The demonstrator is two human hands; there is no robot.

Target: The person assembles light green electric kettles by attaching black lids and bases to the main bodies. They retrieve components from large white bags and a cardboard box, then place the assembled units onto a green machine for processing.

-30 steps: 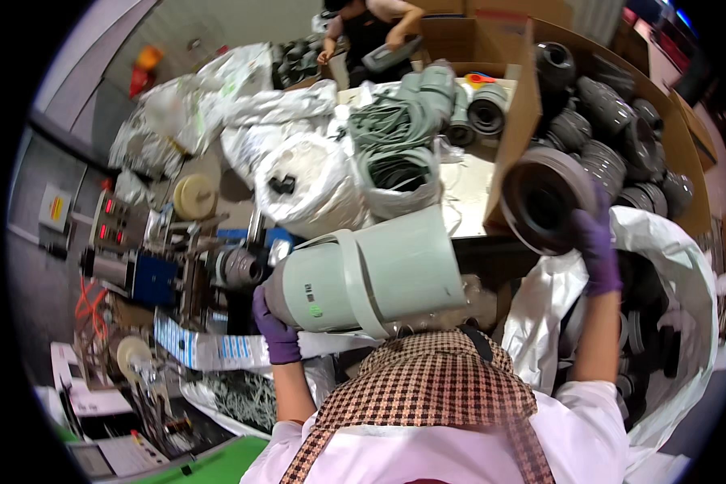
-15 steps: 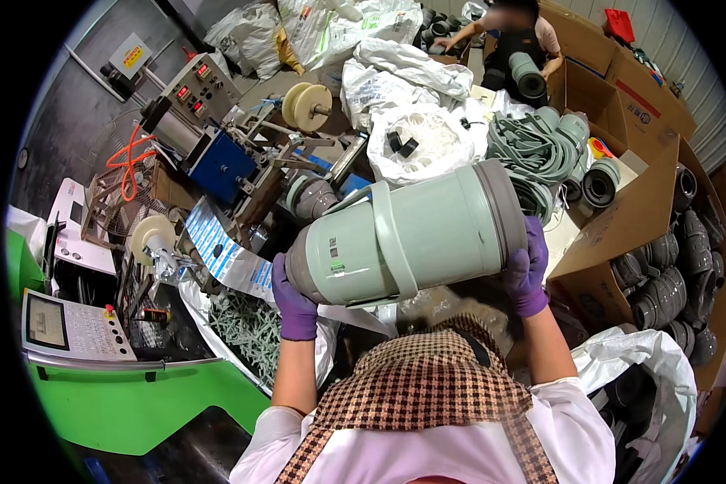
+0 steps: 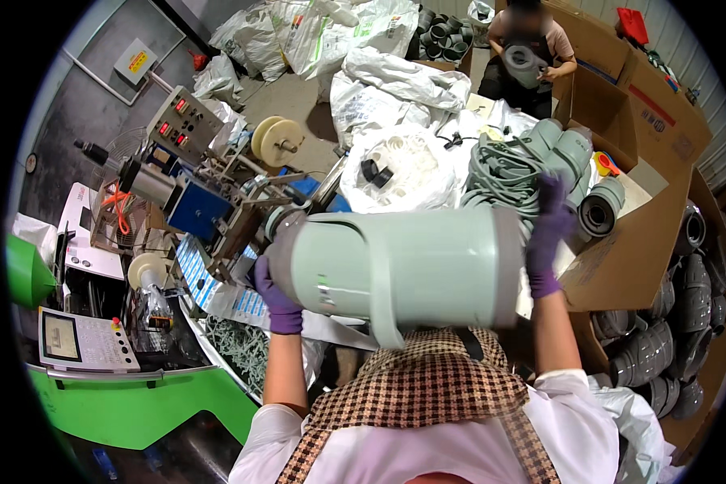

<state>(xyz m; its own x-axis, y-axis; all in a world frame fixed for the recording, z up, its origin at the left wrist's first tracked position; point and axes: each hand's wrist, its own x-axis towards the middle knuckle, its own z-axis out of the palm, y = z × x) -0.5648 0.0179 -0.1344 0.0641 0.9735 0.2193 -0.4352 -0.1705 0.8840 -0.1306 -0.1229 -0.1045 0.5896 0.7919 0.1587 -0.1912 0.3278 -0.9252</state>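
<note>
A large pale green cylinder (image 3: 436, 266) with grey ends and a green handle band, like a big insulated jug, lies sideways in front of my chest. My left hand (image 3: 278, 298), in a purple glove, is closed around its narrower grey end. My right hand (image 3: 550, 230), gloved the same way, is raised beside the wider grey end, fingers stretched upward and somewhat blurred. A small gap shows between that hand and the cylinder. Behind my right hand are coiled green straps (image 3: 500, 173) and more green cylinders (image 3: 601, 206).
A blue and steel machine (image 3: 198, 210) with a control box (image 3: 184, 119) stands at left, above a strip of printed labels (image 3: 210, 278). White sacks (image 3: 407, 173) hold small parts. A carton (image 3: 621, 266) with grey parts is at right. Another person (image 3: 528, 64) holds a grey-green piece at the back.
The cylinder has turned more level and its handle band has shifted. My right hand has come off its wide end and risen. The other person has lifted their piece.
</note>
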